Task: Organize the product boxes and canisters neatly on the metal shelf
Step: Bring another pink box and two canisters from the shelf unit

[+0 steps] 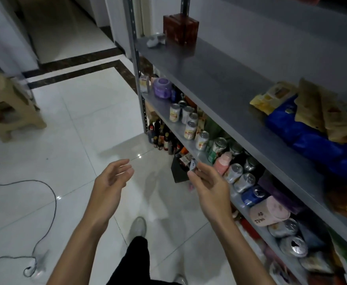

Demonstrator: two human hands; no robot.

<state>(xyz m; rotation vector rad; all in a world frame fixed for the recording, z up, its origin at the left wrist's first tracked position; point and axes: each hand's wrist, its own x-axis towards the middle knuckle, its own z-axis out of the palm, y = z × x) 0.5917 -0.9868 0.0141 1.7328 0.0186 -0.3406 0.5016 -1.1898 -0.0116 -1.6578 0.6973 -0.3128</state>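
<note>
The right grip [204,182] is pinching a small white-and-blue packet [192,166] at its fingertips, while the left grip [111,177] is hovering wide and holding nothing.
Just right of the pinching grip, drink cans [236,171] are standing and lying in a crowded row on the middle board of the metal shelf [209,75], with a pink canister [269,211] lying on its side nearer the person. Above the grip, a blue bag [312,136] is resting on the upper board; far beyond it, brown boxes [179,29] are standing upright at the board's far end. Left of both grips, a dark cable [45,188] is trailing across the tiled floor [86,120].
</note>
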